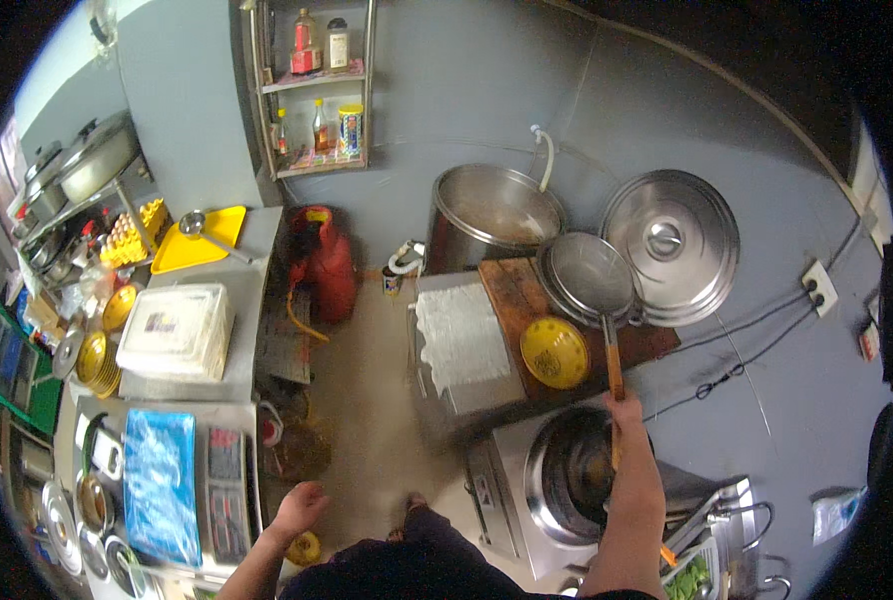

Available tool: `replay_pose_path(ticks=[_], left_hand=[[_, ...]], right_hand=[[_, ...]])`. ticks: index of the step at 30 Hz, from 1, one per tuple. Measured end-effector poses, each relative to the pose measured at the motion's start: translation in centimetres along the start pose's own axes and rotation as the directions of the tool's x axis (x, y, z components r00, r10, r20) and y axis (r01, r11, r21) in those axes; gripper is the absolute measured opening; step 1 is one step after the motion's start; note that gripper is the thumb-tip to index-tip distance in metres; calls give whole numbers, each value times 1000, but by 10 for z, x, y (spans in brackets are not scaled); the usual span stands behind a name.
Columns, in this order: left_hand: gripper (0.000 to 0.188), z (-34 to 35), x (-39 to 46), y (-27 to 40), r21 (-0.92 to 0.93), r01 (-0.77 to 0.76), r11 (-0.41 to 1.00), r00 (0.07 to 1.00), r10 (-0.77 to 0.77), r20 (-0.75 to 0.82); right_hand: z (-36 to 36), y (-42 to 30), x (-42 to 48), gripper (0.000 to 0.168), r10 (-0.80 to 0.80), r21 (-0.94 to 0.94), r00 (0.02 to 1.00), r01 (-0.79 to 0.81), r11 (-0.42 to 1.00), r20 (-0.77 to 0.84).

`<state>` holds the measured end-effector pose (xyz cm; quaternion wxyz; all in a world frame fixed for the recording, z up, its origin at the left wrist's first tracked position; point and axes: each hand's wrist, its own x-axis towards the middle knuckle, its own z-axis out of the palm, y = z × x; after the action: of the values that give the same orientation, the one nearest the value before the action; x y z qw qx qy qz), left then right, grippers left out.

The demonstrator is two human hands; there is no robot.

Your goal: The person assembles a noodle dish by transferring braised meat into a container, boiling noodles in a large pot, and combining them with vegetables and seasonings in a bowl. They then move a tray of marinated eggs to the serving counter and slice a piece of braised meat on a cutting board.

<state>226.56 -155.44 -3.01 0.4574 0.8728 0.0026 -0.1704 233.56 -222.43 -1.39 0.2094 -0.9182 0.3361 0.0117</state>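
My right hand (pixel 624 407) grips the wooden handle (pixel 613 358) of a round fine-mesh strainer (pixel 591 274). The mesh lies over a metal basin (pixel 550 289) on a wooden board (pixel 506 281). Left of the handle on that board sits a yellow patterned bowl (pixel 555 352). Beneath my right wrist is a dark wok (pixel 585 469) set in a steel stove (pixel 514 450). My left hand (pixel 302 508) hangs loosely curled over the floor near the left counter, with nothing seen in it.
Behind the board stand a tall steel pot (pixel 450 240) and a large lid (pixel 686 277) leaning on the wall. A red gas cylinder (pixel 334 274) is on the floor. The left counter (pixel 244 315) carries a white plastic box (pixel 173 330) and a blue tray (pixel 159 480). Power cords (pixel 746 341) cross the right wall.
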Motion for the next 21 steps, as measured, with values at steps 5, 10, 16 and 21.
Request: replay_pose_path(ticks=[5, 10, 16, 21], left_hand=[[29, -12, 135, 16, 230, -167, 959, 971, 119, 209], [25, -41, 216, -5, -39, 107, 994, 973, -97, 208], [26, -67, 298, 8, 131, 48, 990, 954, -84, 286], [24, -100, 357, 40, 147, -173, 974, 924, 109, 367]], right_hand=[[14, 33, 2, 43, 93, 873, 947, -320, 368, 308], [-5, -55, -32, 19, 272, 714, 960, -234, 660, 63], [-28, -160, 4, 25, 136, 857, 990, -40, 514, -35], [-9, -251, 57, 25, 94, 791, 994, -20, 612, -48]])
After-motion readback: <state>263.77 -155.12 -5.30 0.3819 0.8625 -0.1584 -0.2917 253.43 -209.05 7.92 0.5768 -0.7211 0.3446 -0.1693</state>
